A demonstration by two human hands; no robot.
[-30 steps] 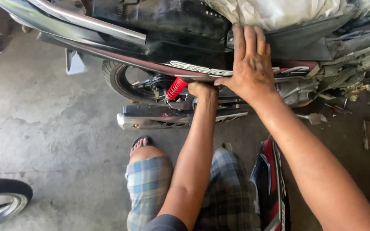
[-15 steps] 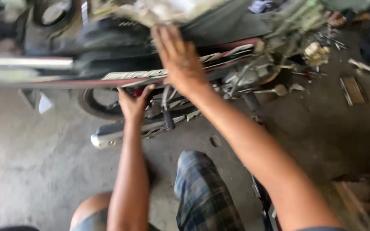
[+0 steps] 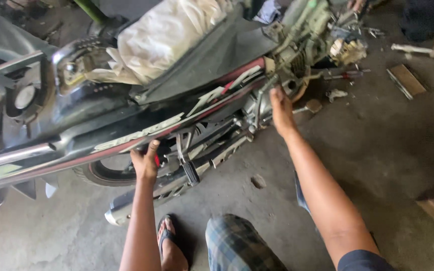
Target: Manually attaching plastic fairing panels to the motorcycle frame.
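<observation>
Bike (image 3: 141,131) steadied: left hand (image 3: 145,163) curled under side panel, right hand (image 3: 281,108) pressed by engine, grip unclear. Firmer hold needed next.

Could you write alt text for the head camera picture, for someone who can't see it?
A person crouches beside a motorcycle on a concrete floor, left hand under its side panel near the rear wheel, right hand at the engine. Tools lie nearby.
</observation>
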